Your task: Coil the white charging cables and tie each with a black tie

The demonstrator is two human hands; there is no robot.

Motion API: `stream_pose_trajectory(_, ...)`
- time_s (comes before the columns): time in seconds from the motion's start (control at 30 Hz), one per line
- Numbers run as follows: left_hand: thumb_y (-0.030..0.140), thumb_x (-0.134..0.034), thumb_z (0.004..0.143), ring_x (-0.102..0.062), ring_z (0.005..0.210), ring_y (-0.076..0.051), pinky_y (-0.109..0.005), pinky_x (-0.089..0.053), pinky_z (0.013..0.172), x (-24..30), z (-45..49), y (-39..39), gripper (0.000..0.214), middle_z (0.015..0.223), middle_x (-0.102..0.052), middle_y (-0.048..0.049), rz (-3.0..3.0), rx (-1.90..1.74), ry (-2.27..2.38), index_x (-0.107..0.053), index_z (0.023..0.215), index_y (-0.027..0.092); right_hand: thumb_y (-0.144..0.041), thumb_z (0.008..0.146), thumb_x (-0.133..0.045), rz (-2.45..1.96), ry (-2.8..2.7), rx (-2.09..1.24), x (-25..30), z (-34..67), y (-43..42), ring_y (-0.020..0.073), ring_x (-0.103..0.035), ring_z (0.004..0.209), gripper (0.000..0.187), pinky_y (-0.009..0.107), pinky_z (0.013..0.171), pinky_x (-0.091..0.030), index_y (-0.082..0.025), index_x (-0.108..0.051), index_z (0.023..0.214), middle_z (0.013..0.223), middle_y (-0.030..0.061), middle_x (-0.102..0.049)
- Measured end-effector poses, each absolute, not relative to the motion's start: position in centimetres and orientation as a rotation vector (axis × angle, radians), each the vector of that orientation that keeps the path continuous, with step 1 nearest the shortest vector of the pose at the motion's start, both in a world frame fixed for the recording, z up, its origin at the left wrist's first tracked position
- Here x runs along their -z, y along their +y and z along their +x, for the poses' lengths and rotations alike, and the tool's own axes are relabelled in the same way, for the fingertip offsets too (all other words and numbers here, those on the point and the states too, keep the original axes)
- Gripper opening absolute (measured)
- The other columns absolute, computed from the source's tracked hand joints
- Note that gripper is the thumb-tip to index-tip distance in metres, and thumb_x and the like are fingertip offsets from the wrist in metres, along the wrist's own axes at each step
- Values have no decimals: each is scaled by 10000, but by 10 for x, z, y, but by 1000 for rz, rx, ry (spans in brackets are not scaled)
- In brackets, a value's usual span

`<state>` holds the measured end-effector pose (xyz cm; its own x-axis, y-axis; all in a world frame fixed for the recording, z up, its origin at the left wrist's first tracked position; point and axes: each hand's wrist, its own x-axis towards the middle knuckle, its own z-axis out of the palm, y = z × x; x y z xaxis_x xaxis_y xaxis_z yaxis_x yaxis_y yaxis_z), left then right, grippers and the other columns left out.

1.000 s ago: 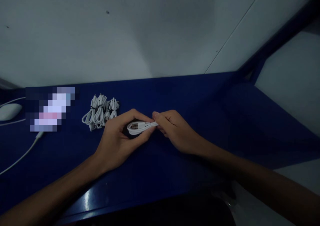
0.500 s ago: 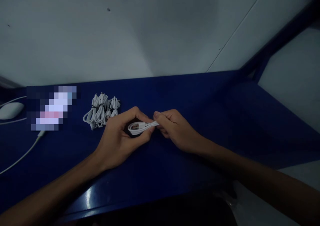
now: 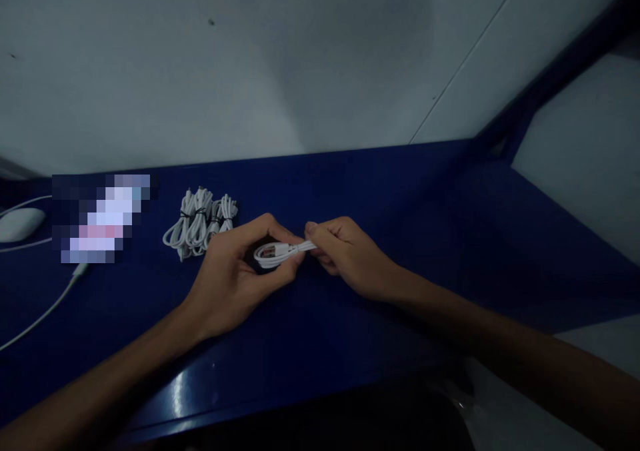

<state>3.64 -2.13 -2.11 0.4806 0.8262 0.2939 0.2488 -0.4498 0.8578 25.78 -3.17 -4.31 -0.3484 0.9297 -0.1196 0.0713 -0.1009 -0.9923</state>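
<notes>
A coiled white USB cable (image 3: 273, 256) is held between my two hands above the blue table, its metal plug showing at the left end of the coil. My left hand (image 3: 240, 271) pinches the coil near its middle with thumb and fingertips, and the looped end lies in the gap between them. On the other side, my right hand (image 3: 350, 254) is closed on the coil's right end, which its fingers hide. A thin dark tie seems to cross the coil beside the left fingertips. Just beyond my left hand lie several tied white cables (image 3: 200, 221) in a bunch.
A phone-like object (image 3: 103, 221), blurred out, lies at the left with a white charging cable (image 3: 55, 314) plugged in. Beside it is a white rounded device (image 3: 23, 224). The blue table (image 3: 350, 184) meets a grey wall (image 3: 300, 64) at the back.
The view has shifted very slightly. Both hands keep their grip on the coiled USB cable, with hardly any movement.
</notes>
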Motion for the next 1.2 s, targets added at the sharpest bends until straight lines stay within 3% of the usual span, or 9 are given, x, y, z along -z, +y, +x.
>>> stream_pose_trajectory(0.53,249,-873,972,-757,809,-181,-290,-571,653,20,36,-21,101,994,-823,-42,1922,-925,866,-795,1033,230,-540,1142,-525,-1168,-1501,-1499,38,258,-32,104,-259,517,573,311,498,-213,-239,-419,666,604,-67,-342)
stream_pose_trajectory(0.73,259,-875,977,-790,881,-215,-319,-616,700,21,33,-20,106,1032,-842,-58,1902,-925,861,-808,1055,233,-514,1143,-527,-1193,-1543,-1460,35,259,-32,106,-265,525,571,308,508,-222,-240,-391,661,598,-65,-335)
stream_pose_trajectory(0.93,258,-886,969,-789,818,-205,-326,-641,697,22,34,-21,105,989,-844,-61,1880,-925,865,-813,1034,219,-502,1141,-535,-1177,-1538,-1475,36,260,-32,105,-268,525,556,304,509,-227,-240,-413,667,605,-66,-344)
stream_pose_trajectory(1.2,230,-923,936,-804,789,-165,-264,-638,695,20,38,-21,173,946,-852,-8,1894,-973,891,-856,1096,249,-447,1157,-499,-1131,-1410,-1629,38,260,-30,96,-229,504,553,282,479,-204,-239,-409,653,596,-76,-335)
